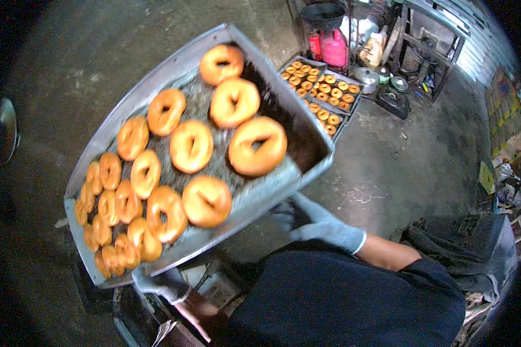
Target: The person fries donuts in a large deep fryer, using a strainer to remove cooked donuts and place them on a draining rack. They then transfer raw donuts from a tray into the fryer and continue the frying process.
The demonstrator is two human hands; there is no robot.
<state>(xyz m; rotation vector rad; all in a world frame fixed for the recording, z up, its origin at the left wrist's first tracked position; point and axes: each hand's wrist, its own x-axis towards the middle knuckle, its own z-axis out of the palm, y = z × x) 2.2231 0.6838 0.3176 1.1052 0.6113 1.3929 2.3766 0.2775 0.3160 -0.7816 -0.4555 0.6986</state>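
A deep metal baking tray point(101, 141) is held up in front of me, tilted, its left end lower. Golden-brown ring-shaped breads point(257, 146) lie in it, crowded at the lower left; dark bare tray shows at the right end. My left hand point(159, 284), in a grey glove, is closed on the near edge close to the lower left corner, its fingers partly hidden under the tray. My right hand point(321, 224), in a grey glove with a dark palm, is at the near edge toward the right corner. Its fingers are blurred and partly under the rim.
On the floor beyond, more trays point(342, 124) hold rows of ring breads. Behind them stand a pink gas cylinder point(334, 48), a red extinguisher point(314, 45) and lidded pots point(366, 78). Dark cloth point(454, 240) covers something at my right. A round metal object point(8, 128) stands far left.
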